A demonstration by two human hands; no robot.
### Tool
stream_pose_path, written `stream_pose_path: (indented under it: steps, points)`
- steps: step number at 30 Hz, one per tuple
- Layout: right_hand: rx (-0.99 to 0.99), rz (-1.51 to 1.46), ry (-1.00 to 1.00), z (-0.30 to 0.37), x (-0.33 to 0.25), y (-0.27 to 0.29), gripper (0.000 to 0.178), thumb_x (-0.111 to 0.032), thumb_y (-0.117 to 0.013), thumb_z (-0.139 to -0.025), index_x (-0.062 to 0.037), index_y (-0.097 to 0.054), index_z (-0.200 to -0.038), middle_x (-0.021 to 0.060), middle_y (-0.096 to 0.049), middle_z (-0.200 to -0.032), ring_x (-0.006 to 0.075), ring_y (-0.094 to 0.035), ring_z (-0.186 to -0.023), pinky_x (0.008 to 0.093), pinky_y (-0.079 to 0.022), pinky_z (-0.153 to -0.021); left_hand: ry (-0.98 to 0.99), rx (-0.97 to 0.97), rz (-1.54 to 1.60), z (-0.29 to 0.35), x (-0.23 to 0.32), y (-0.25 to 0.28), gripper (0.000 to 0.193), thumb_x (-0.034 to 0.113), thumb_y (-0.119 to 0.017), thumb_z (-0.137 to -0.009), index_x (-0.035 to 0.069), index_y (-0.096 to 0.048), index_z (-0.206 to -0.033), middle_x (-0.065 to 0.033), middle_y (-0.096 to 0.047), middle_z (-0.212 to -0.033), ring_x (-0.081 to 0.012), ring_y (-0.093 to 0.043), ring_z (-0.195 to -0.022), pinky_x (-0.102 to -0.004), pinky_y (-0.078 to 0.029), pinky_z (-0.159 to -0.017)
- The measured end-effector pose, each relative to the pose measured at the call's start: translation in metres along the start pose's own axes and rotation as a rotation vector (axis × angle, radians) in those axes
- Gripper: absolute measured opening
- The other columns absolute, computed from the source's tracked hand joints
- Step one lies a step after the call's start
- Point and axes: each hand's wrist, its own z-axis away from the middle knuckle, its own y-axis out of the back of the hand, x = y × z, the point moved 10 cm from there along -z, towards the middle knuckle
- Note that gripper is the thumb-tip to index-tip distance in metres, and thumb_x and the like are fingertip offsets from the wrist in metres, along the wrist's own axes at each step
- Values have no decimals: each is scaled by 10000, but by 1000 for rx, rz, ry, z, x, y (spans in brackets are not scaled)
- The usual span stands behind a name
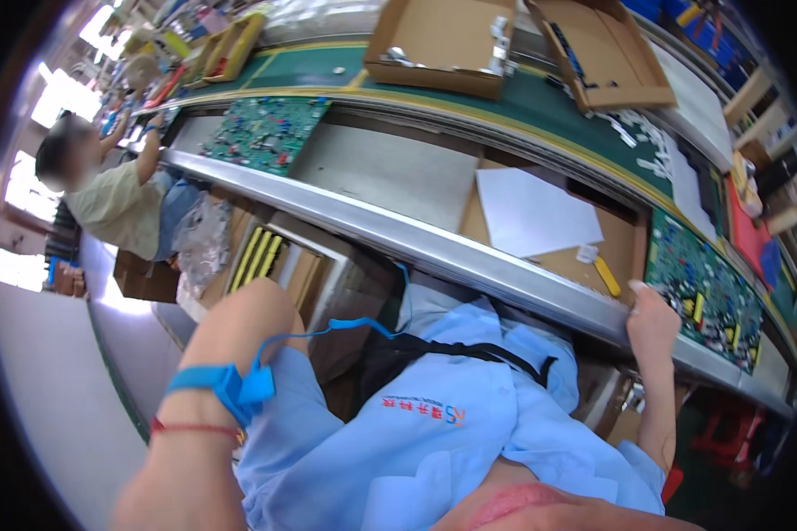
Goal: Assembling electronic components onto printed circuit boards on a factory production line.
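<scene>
My right hand (653, 320) rests at the front metal rail (469, 258), beside the near left corner of a green circuit board (704, 288) crowded with parts. Its fingers are curled in, one tip pointing up, and I see nothing in them. Just left of it lies a small yellow-handled tool (607, 276) next to a white piece (586, 254). My left arm is bent back up close to the camera, a blue wrist strap (211, 380) with a blue cord and a red bracelet on it. Only part of my left hand (173, 496) shows at the lower edge; its fingers are hidden.
A white sheet (536, 212) lies on brown board in the line. Another circuit board (270, 133) sits further left. Cardboard trays (443, 44) with small parts stand on the green bench behind. A seated person (115, 195) works at the far left.
</scene>
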Motion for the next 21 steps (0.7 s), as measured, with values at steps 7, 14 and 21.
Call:
stream_pose_path:
  steps: [7, 14, 21]
  points:
    - [81, 62, -166, 16, 76, -3, 302, -19, -484, -812, -105, -678, -1027, 178, -675, -877, 383, -640, -787, 463, -498, -695, -312, -228, 65, 77, 76, 19, 159, 54, -544, -838, 50, -597, -687, -32, -536, -688, -198, -579, -851, -363, -400, -937]
    - [-69, 298, -408, 42, 168, -18, 225, -101, -469, -871, -98, -639, -1018, 173, -671, -941, 392, -634, -862, 480, -490, -727, 725, 1298, -1499, 309, 104, 376, 319, 298, -625, -902, -2, -721, -854, -112, -704, -907, -150, -630, -854, -270, -446, -839]
    - [-171, 384, -573, 50, 226, -22, 225, -138, -449, -901, -86, -640, -1007, 190, -667, -890, 393, -636, -838, 493, -484, -702, 1650, 804, -2269, 447, 110, 509, 364, 237, -409, -922, 90, -597, -1196, -245, -663, -1060, -372, -636, -1019, -614, -195, -1053]
